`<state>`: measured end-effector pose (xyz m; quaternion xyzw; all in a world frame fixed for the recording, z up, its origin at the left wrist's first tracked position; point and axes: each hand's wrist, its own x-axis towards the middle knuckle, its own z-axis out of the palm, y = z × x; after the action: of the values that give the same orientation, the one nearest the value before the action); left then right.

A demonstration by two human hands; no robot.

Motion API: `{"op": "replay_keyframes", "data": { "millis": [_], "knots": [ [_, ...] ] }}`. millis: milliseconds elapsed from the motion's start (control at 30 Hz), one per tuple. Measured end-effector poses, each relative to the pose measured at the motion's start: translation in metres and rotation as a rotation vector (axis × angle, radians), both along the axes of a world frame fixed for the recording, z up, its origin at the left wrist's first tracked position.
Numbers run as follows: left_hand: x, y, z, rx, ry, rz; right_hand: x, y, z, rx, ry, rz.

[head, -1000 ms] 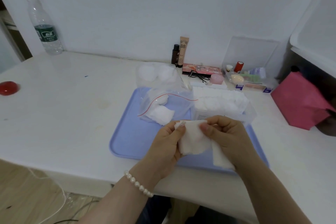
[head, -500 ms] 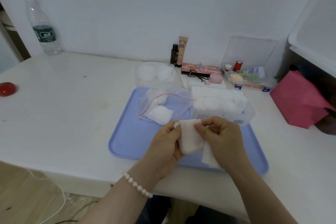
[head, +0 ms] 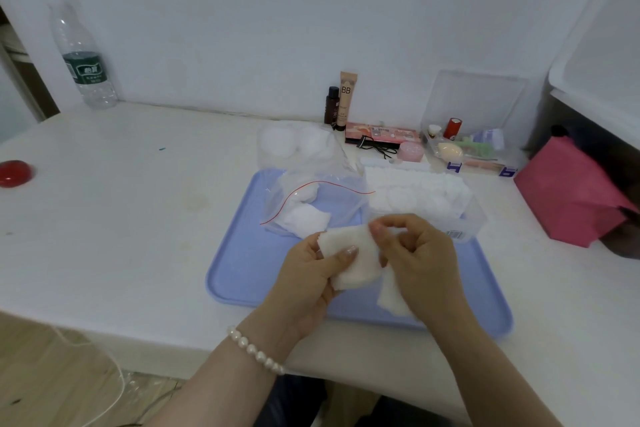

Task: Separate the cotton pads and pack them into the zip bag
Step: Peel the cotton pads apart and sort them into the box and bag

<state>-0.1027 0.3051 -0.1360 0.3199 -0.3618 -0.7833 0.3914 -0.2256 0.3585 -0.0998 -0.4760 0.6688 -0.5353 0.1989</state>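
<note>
cotton pad tilted, pinched between both hands.

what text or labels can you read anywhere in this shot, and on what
"BB": on the beige tube standing at the wall.
Green label on the water bottle: white characters, too blurred to read.
Barcode sticker on the clear cotton pad box: too small to read.
Pink palette print: unreadable.

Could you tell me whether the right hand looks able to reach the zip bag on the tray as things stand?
Probably yes: the zip bag lies on the blue tray just beyond both hands with nothing between, but the right hand is pinching cotton pads.
</note>
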Motion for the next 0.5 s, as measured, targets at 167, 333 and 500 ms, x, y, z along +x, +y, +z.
{"op": "replay_keyframes", "data": {
  "millis": [167, 333, 500],
  "knots": [
    [0.000, -0.004, -0.002, -0.074, -0.260, 0.019, -0.008, -0.006, 0.023, 0.083, -0.441, 0.063],
    [-0.004, -0.001, 0.004, -0.025, -0.176, -0.068, -0.007, -0.015, 0.024, 0.145, -0.191, 0.252],
    [0.001, -0.005, 0.011, 0.007, -0.065, -0.072, -0.017, -0.013, 0.018, 0.120, -0.116, 0.270]
  ]
}}
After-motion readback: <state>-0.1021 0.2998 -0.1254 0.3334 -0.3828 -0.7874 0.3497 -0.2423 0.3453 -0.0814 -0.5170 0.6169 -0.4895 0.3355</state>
